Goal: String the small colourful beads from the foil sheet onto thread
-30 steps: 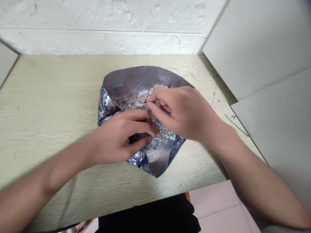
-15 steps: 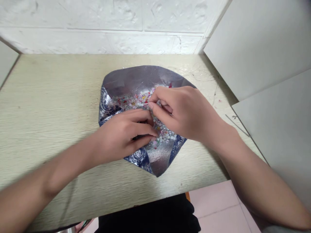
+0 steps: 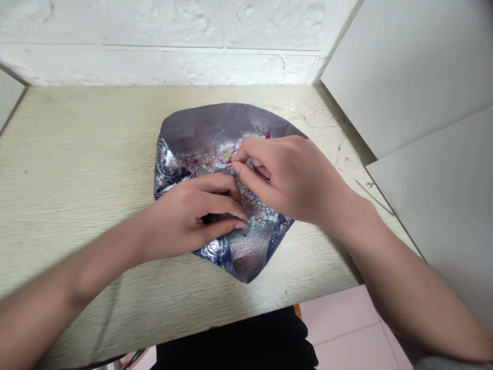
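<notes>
A silver-lined bag (image 3: 246, 259) with a dark blue patterned outside lies folded open on the table like a shallow bowl. Small mixed beads (image 3: 211, 159) in white, red, pink and yellow fill its middle. My right hand (image 3: 285, 169) is over the beads, thumb and forefinger pinched on a thin pale needle-like piece (image 3: 227, 164) that points left. Lower down, my left hand (image 3: 200, 210) reaches over the bag's near left edge. Its thumb and forefinger tips come together among the beads; what they hold, if anything, is too small to make out.
The bag rests on a pale wood-grain table (image 3: 84, 154). Behind it stands a white brick-patterned wall (image 3: 162, 67), with white panels (image 3: 416, 77) at the right. Loose clear threads (image 3: 316, 113) and a thin grey rod (image 3: 375, 198) lie along the right side.
My left thumb and forefinger have come closer together at the beads. My right hand keeps its pinch in nearly the same place. The whole view has shifted slightly.
</notes>
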Demonstrator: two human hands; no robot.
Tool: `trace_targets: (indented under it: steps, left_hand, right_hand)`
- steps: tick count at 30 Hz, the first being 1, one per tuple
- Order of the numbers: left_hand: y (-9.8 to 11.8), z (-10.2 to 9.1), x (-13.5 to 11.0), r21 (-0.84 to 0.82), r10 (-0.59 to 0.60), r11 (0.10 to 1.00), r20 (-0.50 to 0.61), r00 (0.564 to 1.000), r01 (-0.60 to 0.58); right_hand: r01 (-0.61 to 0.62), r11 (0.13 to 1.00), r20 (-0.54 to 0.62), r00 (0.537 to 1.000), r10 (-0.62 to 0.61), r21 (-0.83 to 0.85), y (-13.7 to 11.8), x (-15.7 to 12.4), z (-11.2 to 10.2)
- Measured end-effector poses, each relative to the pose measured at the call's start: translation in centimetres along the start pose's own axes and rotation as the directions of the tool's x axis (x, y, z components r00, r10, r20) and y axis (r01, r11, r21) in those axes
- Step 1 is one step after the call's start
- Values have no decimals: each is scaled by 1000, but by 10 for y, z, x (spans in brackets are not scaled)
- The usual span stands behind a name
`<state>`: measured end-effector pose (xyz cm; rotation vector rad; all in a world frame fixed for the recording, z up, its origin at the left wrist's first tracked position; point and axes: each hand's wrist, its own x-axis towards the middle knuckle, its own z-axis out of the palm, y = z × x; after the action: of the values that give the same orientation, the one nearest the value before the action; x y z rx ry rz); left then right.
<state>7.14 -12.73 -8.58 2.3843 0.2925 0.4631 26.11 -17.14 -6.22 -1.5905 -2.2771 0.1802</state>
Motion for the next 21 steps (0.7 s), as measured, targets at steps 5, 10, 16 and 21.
trace_targets:
  steps: [5, 10, 16, 21]
  left_hand:
    - [1, 0, -1, 6, -10, 1000, -1, 1000, 10]
    - [1, 0, -1, 24, -8, 1000, 21, 1000, 8]
    - [1, 1, -1, 29, -13, 999, -29, 999, 14]
    - [2, 2, 0, 33, -22, 999, -90, 996, 25]
  right_hand:
    - [5, 1000, -5, 1000, -5, 8, 1, 0, 1]
    - [0, 1000, -2, 1000, 0, 13, 0, 0, 1]
    - [-7, 1000, 5, 1000, 7, 4, 0, 0, 1]
    - [19, 1000, -2, 1000, -19, -9, 0, 0, -1]
